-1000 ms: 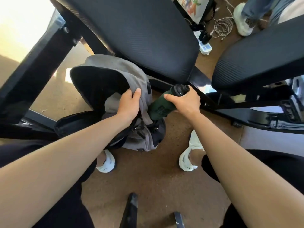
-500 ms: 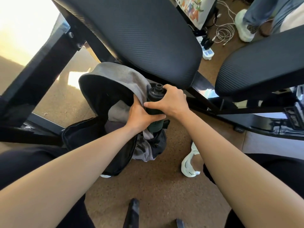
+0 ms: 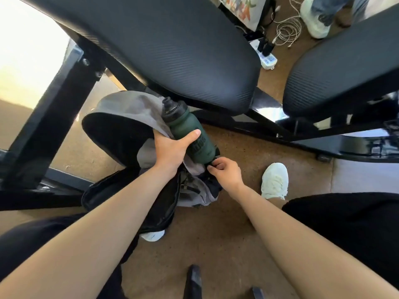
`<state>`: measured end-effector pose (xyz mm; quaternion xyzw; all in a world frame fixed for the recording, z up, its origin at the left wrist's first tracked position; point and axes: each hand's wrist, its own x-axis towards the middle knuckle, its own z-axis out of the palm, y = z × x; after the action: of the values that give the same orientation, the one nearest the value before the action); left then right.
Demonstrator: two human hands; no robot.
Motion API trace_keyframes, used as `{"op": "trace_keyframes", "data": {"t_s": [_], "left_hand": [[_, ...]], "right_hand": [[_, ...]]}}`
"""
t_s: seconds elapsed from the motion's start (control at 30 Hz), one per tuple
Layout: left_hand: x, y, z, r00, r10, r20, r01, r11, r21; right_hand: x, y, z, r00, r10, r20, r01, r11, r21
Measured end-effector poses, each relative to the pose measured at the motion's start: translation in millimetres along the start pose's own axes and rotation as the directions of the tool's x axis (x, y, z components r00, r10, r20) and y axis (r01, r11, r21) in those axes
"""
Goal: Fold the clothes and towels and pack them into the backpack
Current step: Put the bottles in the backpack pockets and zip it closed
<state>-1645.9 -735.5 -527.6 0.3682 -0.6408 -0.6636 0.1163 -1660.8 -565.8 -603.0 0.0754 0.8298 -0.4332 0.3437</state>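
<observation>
Brown floor (image 3: 226,234) is occupied at centre by the open grey backpack (image 3: 129,106), below a black seat (image 3: 172,50) at 12 o'clock. A green bottle (image 3: 187,128) at its 3 o'clock side is clasped in the left hand (image 3: 172,148) grip; backpack fabric at the bottle's base is pinched in the right hand (image 3: 225,172) grip.

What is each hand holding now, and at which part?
The left hand grips the green bottle round its middle. The right hand pinches the backpack at its pocket edge, beside the bottle's base.

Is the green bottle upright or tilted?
Tilted: the bottle leans, cap up-left, base by the backpack; the left hand grips it.
</observation>
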Motion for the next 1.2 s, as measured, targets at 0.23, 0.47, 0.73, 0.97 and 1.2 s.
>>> {"op": "trace_keyframes", "data": {"t_s": [0.23,0.47,0.73,0.97,1.2], "left_hand": [[0.4,4.9,-8.0,1.0,-0.002,-0.001,0.002,1.0,-0.003],[8.3,2.1,-15.9,0.999,0.017,-0.038,-0.016,1.0,0.015],[10.2,-15.6,-16.1,0.999,0.042,0.035,-0.043,0.998,0.035],[17.0,-11.2,-20.6,1.0,0.001,0.027,-0.001,1.0,0.004],[-12.1,0.2,-16.6,0.967,0.141,-0.212,-0.088,0.966,0.241]], "right_hand": [[23.1,-23.2,15.5,0.997,-0.077,0.003,0.075,0.954,-0.289],[38.8,-14.1,-1.1,1.0,-0.012,-0.001,0.012,0.991,-0.136],[28.7,-25.6,3.1,0.999,-0.051,-0.018,0.053,0.991,0.12],[19.9,-35.4,5.8,0.962,-0.273,0.014,0.272,0.961,0.055],[9.8,-46.3,8.0,0.887,-0.439,0.14,0.446,0.895,-0.017]]}}
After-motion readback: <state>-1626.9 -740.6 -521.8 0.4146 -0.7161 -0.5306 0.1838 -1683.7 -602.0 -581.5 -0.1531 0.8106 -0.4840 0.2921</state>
